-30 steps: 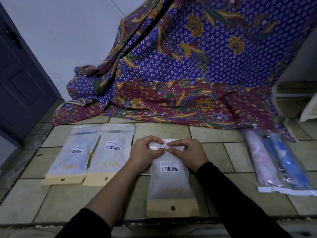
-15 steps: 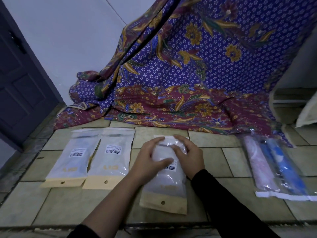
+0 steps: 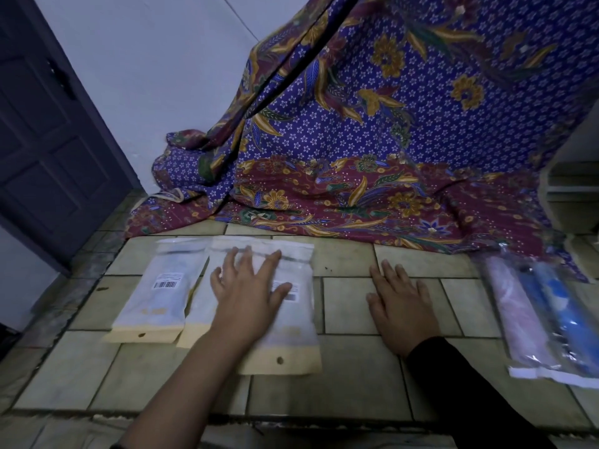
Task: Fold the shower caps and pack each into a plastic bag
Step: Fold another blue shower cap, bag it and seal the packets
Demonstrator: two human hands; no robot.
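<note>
Fingers (image 3: pixel 271 263) of left hand (image 3: pixel 249 296) straight and spread, pressing flat on the rightmost packed plastic bag (image 3: pixel 291 338) of three in a row. Right hand (image 3: pixel 402 303) released, flat on tiled floor (image 3: pixel 350 306). Rolled shower caps (image 3: pixel 534 312) lie far right.

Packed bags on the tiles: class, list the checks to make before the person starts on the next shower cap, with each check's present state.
1. Right hand empty: ok, flat on the tiles.
2. Left hand free: not ok, it rests flat on the nearest packed bag.
3. That bag lined up with the other two bags: ok.
4. Its seal closed: cannot tell, blurred.
5. Rolled shower caps in view on the right: ok.
</note>
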